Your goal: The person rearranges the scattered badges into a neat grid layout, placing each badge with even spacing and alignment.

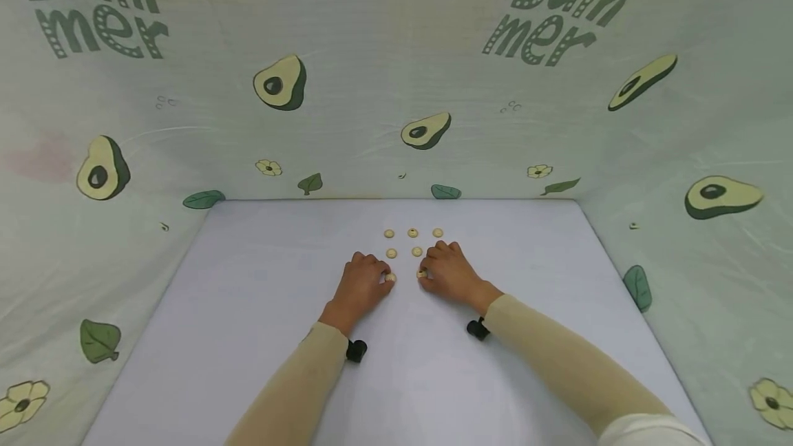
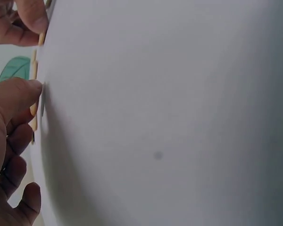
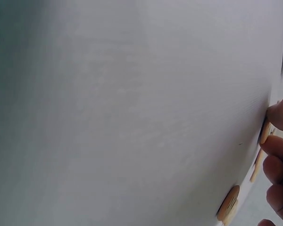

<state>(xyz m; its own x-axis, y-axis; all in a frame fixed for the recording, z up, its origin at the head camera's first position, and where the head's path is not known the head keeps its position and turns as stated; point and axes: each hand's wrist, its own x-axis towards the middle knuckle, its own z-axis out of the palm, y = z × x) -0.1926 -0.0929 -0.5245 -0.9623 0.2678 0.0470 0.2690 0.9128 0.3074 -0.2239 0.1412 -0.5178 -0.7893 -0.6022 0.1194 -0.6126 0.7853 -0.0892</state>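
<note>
My left hand [image 1: 361, 285] pinches a small round wooden disc [image 1: 390, 278] between thumb and forefinger, at the table surface. Opposite it, my right hand [image 1: 450, 274] pinches another wooden disc [image 1: 422, 273] by its edges. The left wrist view has the thumb [image 2: 26, 89] at the disc's near side, the other fingers curled below. In the right wrist view the held disc [image 3: 265, 131] is seen edge-on between thumb and finger. Just beyond the hands lie two discs, a left one [image 1: 392, 253] and a right one [image 1: 417, 251]. Any markings on the held discs are too small to read.
Farther back, three more discs form a row: left [image 1: 389, 233], middle [image 1: 413, 232] and right [image 1: 438, 232]. All lie on a white table [image 1: 279, 363]. A printed cloth [image 1: 359, 60] with avocados stands behind it and along both sides.
</note>
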